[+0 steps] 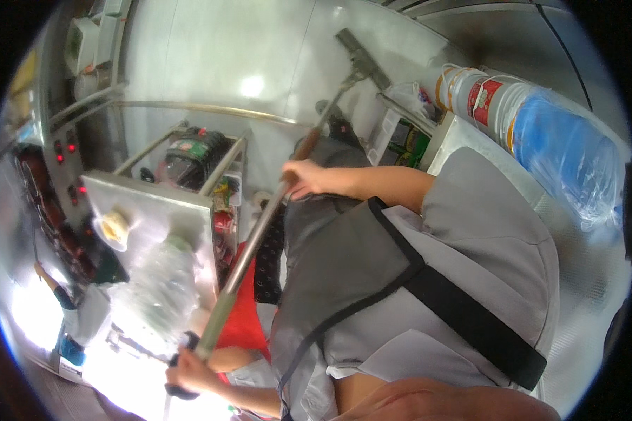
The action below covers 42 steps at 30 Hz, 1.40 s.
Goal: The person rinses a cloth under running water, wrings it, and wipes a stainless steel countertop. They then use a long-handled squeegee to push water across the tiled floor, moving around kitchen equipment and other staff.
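A long-handled floor squeegee or flat mop (253, 237) runs slantwise in front of my body. My right hand (306, 179) is closed around its pole just below the brown section. Near the pole's other end, by the green grip, my left hand (189, 372) is closed on the handle; glare and black parts there blur the exact hold. Its flat grey head (363, 59) rests on the pale floor (231, 58), beyond my dark shoe (334, 113). A dark grey apron (347, 252) covers my front.
Stacked white buckets (497, 102) and a blue plastic-wrapped bundle (563, 152) line the right side. Left stands a steel table (152, 197) with a plastic bag (160, 284) and small dish (114, 229). A person in a red apron (245, 310) is close by; another person (87, 313) works farther left.
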### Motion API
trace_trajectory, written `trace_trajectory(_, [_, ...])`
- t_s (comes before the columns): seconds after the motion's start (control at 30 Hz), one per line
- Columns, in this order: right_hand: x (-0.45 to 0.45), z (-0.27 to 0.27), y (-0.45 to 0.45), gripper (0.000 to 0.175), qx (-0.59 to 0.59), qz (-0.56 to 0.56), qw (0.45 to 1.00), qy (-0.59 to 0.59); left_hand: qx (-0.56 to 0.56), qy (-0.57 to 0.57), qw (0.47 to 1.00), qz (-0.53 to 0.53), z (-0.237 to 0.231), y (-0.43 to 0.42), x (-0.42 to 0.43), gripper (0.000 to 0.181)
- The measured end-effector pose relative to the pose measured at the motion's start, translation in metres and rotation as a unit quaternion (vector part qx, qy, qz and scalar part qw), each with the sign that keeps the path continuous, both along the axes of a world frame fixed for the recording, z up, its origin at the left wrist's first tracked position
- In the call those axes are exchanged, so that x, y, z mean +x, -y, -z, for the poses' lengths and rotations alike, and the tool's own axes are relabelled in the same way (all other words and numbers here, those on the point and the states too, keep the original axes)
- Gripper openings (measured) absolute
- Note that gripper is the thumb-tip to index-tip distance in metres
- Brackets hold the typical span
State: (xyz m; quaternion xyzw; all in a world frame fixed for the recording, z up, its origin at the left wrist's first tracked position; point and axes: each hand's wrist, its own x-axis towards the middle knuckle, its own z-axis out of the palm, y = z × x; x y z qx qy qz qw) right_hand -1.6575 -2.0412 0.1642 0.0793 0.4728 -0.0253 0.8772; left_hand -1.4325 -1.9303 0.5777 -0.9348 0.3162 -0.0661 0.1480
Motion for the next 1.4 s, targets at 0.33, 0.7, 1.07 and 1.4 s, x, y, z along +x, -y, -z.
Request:
trace_trajectory(0.33, [0.070,-0.057,-0.001,0.023,0.046,0.148,0.986,0.055,-0.143,0.082,0.986,-0.010,-0.089,-0.002,0.012,0.049])
trace_trajectory(0.7, [-0.131,0.078,0.087,0.018,-0.086,0.301,0.913,-0.261,-0.044,-0.212,0.953,0.211,0.141,0.047,-0.060,0.028])
trace_trajectory(1.07, [-0.039,0.057,-0.004,0.015,-0.111,0.163,0.947,-0.254,-0.137,-0.211,0.965,0.074,0.091,-0.068,-0.037,0.027])
trace_trajectory(1.4, [0.013,0.067,-0.104,0.021,-0.163,-0.058,0.979,-0.111,-0.369,-0.275,0.888,-0.006,0.067,-0.247,-0.019,0.012])
